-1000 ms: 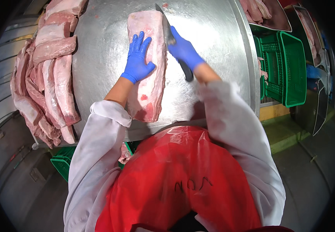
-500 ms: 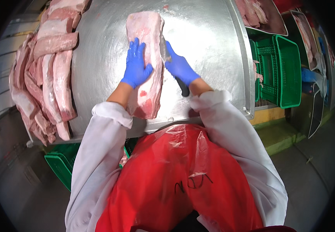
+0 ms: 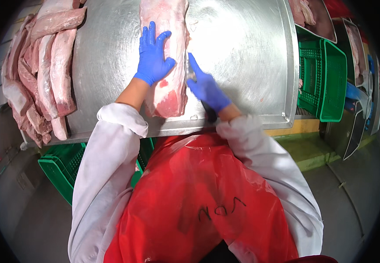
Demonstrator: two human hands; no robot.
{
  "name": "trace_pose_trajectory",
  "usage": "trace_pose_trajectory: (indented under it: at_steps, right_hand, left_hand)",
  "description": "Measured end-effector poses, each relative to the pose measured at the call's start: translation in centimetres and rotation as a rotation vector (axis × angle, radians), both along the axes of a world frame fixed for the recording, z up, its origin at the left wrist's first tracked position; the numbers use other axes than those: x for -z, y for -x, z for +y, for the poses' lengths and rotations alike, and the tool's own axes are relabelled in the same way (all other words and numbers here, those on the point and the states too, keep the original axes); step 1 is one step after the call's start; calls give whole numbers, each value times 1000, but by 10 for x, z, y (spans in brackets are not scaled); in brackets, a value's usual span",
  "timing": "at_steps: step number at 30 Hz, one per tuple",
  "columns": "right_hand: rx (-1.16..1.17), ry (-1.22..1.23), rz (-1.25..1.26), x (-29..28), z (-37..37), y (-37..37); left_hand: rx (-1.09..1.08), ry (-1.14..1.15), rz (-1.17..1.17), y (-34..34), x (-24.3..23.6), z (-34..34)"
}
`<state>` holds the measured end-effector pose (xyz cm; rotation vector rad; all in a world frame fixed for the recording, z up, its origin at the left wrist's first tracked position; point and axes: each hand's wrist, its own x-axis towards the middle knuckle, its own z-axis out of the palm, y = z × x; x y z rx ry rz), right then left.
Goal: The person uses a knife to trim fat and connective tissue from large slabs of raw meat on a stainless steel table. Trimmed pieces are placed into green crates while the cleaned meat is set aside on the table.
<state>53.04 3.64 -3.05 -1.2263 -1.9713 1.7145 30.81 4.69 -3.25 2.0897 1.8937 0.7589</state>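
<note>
A long slab of raw pork, pale with fat and pink at its near end, lies lengthwise on the metal table before me. My left hand, blue-gloved, rests open on top of it with the fingers spread. At the slab's right edge, my right hand, also gloved and a little blurred, is closed around a knife. The knife's black handle sticks out below the palm, with one finger stretched forward. The blade runs close along the meat's side and is mostly hard to make out.
Several strips of cut meat are heaped on the table's left side. Green crates stand beyond the right edge and below the front left. A tray of meat sits at the far right. The table has a raised rim.
My right hand has drawn the knife toward me along the slab's right edge. My left hand's fingers have spread. The whole view has shifted, so the slab sits higher.
</note>
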Motion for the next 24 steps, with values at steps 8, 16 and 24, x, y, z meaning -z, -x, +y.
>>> trace_pose_trajectory:
  at_steps: [8, 16, 24]
  right_hand:
    - [52, -59, -123, 2, -64, 4]
    - [-171, 96, -185, -99, -168, -89]
    - [485, 147, -176, -157, -143, -227]
  left_hand:
    - [-168, 182, 59, -1, -9, 44]
    - [-372, 512, 269, -24, -38, 56]
    - [-339, 602, -136, 55, -66, 68]
